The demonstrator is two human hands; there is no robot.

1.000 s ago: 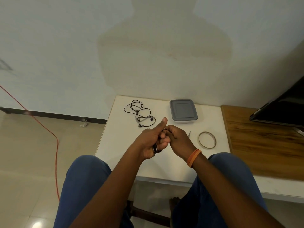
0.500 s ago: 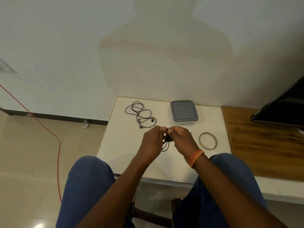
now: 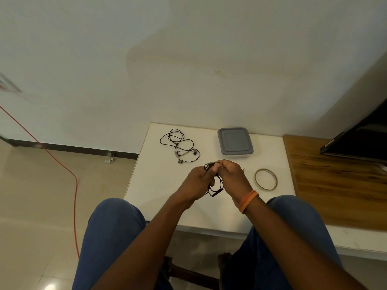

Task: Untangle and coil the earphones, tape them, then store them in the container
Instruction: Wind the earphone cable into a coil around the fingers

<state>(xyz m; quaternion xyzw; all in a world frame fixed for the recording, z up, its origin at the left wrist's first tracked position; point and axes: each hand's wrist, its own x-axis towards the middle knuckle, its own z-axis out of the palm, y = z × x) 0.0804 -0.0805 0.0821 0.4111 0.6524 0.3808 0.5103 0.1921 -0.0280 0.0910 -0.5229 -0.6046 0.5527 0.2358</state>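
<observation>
White low table (image 3: 163, 185) sits against a pale wall, w/ a wooden surface (image 3: 335, 181) butting its right edge and a dark screen (image 3: 360, 141) leaning at far right. Beige tile floor on the left, an orange cable (image 3: 69, 172) trailing across it.

Person sits at the table's near edge, blue-trousered knees at both sides, arms reaching fwd. Left hand (image 3: 195, 183) and right hand (image 3: 232, 176) meet above the table's middle, both w/ fingers curled, gripping one black earphone set (image 3: 215, 186) between them. Its wire bunches at the fingertips up top, and a few loops hang down btwn the palms, just over the tabletop. Exact finger placement on the wire is too small to tell. Orange band (image 3: 248, 200) circles the right wrist.

Second pair of earphones (image 3: 180, 146) lies loose on the table toward the back left, wire in messy overlapping loops, buds at the near end, apart from both hands. Grey-lidded container (image 3: 235, 142) stands at the back, right of that pair, lid on. Tape roll (image 3: 266, 179) lies flat near the table's right edge, just beside the right hand but not touching. A thin small object pokes out next to the right hand; can't tell what it is.
</observation>
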